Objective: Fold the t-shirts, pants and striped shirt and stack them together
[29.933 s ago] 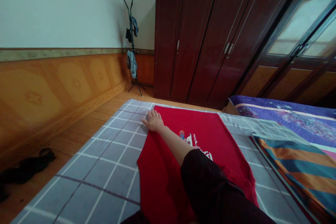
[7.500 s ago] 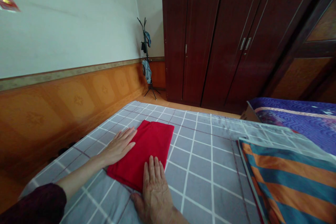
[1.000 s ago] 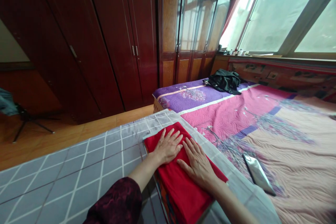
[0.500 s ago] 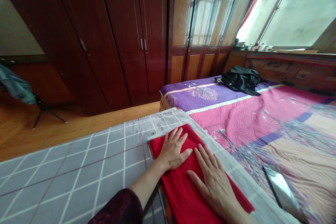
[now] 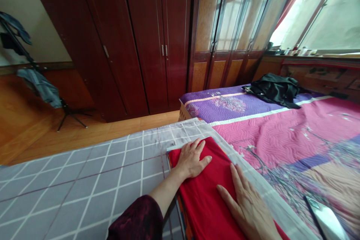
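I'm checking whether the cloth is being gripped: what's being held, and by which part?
Nothing is gripped: the left hand and right hand both lie flat and open on top of the folded red cloth.

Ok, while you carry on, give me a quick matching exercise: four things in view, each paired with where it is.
Things:
1. left hand
2. black garment
3. blue garment
4. silver phone

Places:
A. hanging on a black stand beside the wardrobe
B. lying on the quilt at lower right
C. flat on the red folded cloth
D. bunched on the quilt's purple end

Right pairs: 1-C, 2-D, 3-A, 4-B.
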Demonstrator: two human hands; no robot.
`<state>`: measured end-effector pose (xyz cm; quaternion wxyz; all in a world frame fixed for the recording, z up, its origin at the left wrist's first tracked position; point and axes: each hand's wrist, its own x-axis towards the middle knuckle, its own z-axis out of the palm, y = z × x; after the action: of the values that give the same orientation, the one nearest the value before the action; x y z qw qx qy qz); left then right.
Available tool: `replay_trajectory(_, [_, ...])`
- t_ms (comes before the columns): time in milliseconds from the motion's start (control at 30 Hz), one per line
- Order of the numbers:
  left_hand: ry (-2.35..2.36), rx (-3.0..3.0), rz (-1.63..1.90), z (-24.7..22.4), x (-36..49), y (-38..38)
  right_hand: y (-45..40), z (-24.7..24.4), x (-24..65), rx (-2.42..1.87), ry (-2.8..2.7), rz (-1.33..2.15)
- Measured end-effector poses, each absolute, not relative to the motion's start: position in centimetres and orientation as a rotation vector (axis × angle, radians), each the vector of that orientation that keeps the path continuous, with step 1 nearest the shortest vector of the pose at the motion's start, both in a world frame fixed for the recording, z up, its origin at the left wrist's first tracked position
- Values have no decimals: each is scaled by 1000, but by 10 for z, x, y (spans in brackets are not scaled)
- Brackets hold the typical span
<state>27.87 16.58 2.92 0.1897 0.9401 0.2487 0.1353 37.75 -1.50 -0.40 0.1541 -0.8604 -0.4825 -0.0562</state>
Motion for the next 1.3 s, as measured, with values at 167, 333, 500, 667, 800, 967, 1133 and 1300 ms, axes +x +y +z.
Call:
replay_trajectory(167, [791,2641,377,29,282,174,-17,-1,381,-2481,-1304,-133])
replay_trajectory(333, [812,2686,310,47,285,160,-16,0,379,-2470,-1308,-189])
replay_trajectory(500, [287,2793,237,60,299,129,-17,-9,383,-2395,-1332,-244])
replay_trajectory(667, [247,2719,-37,57,328,134,-20,-13,384,-2360,-1358,-271])
replay_trajectory(800, [360,2694,-81,56,347,149,-20,-13,384,-2388,-1380,-260])
replay_trajectory(967, [517,2751,99,49,359,159,-17,-8,381,-2437,-1305,-209])
replay_trajectory(1133, [671,2752,174,45,362,170,-16,-2,378,-2438,-1279,-201])
replay_trajectory(1300, [824,2716,231,52,336,182,-17,5,375,-2441,-1289,-176])
